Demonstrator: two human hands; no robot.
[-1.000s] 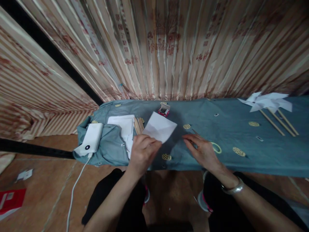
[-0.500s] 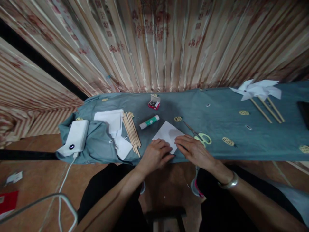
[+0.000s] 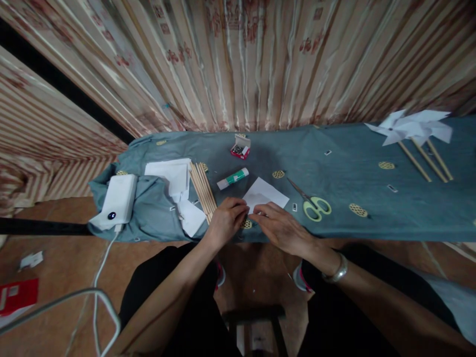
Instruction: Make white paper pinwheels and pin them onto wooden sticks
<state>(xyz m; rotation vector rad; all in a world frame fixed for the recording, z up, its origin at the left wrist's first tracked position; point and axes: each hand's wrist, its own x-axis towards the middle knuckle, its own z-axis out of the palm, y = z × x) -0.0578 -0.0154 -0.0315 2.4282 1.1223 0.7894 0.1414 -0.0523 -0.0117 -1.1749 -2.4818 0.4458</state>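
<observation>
A white square of paper [image 3: 268, 194] lies on the blue cloth [image 3: 345, 188] of the table. My left hand [image 3: 227, 220] pinches the paper's near left corner, fingers curled. My right hand [image 3: 279, 227], with a silver bracelet on its wrist, rests flat with fingers pressed on the paper's near edge. A glue stick [image 3: 232, 178] lies just beyond the paper. Green-handled scissors [image 3: 312, 203] lie to the right of my right hand. A bundle of wooden sticks [image 3: 203, 190] lies left of my left hand.
A small red box of pins [image 3: 241, 147] stands open at the back. A stack of white paper [image 3: 171, 178] and a white power bank [image 3: 118, 201] with cable sit at the left. Finished paper pinwheels [image 3: 412, 129] lie far right. A striped curtain hangs behind.
The paper came down from my raised left hand onto the cloth. Both hands then closed in on its near edge, my right hand sliding left toward the corner.
</observation>
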